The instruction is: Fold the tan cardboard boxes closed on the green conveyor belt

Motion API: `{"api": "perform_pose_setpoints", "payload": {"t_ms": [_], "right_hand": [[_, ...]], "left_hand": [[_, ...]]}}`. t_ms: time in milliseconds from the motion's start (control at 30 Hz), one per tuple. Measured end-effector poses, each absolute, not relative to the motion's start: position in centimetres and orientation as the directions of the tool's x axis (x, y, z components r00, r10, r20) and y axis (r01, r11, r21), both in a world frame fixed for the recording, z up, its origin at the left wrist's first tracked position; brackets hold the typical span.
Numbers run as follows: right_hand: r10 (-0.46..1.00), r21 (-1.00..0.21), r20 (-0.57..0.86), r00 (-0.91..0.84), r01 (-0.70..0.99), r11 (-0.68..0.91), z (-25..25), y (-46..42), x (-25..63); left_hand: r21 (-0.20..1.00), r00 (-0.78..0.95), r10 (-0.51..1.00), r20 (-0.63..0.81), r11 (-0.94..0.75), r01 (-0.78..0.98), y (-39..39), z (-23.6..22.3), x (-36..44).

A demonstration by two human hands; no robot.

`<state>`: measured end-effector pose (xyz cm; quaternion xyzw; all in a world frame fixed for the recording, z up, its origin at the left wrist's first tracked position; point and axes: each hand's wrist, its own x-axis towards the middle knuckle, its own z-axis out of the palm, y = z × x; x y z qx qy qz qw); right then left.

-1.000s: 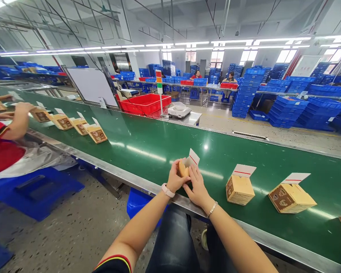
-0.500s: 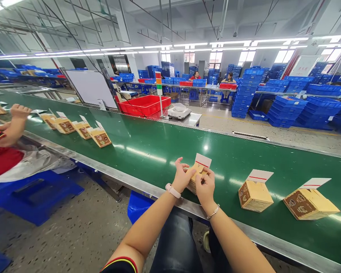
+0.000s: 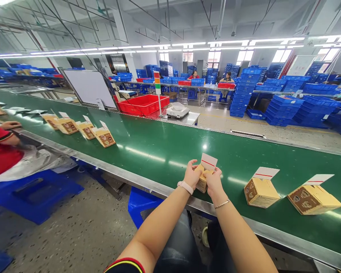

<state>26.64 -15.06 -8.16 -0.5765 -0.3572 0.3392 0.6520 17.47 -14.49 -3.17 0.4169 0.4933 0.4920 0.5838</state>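
Observation:
My left hand (image 3: pixel 192 175) and my right hand (image 3: pixel 214 182) hold a small kraft cardboard box (image 3: pixel 201 182) between them, just above the green conveyor belt (image 3: pixel 165 151). A white card flap with a red line (image 3: pixel 208 162) stands up from the box's top. To the right, two similar boxes (image 3: pixel 260 193) (image 3: pixel 308 200) with raised flaps sit on the belt, apart from my hands. Farther left, several more boxes (image 3: pixel 104 135) lie in a row. A co-worker's hand (image 3: pixel 10 125) in a red sleeve rests at the belt's far left.
The belt's steel edge (image 3: pixel 147 185) runs below my forearms, with a blue stool (image 3: pixel 143 204) beneath it. Beyond the belt stand a red crate (image 3: pixel 143 104), a bench scale (image 3: pixel 177 110), a signal light tower (image 3: pixel 157 83) and stacked blue crates (image 3: pixel 284 110).
My hands have closed in on the box, and the white flap stands more upright between them. The co-worker's hand has dropped from raised to low near the belt.

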Motion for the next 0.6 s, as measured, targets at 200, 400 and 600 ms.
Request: {"api": "perform_pose_setpoints", "payload": {"t_ms": [200,400,600], "right_hand": [[0.800,-0.997,-0.001,0.599,-0.062,0.045,-6.9,-15.5,27.5],[0.647,-0.987,0.125,0.752,0.030,0.155,-5.4,-21.0,29.3],[0.603,-0.760,0.650,0.463,0.427,0.491,-7.5,-29.8,25.5]], "left_hand": [[0.975,-0.050,0.982,-0.185,0.177,-0.131,-15.2,-1.8,19.1],[0.987,-0.042,0.999,0.024,-0.031,-0.159,-22.9,3.3,17.8],[0.837,0.907,0.178,0.381,0.351,-0.420,-34.7,9.1,13.3]]}}
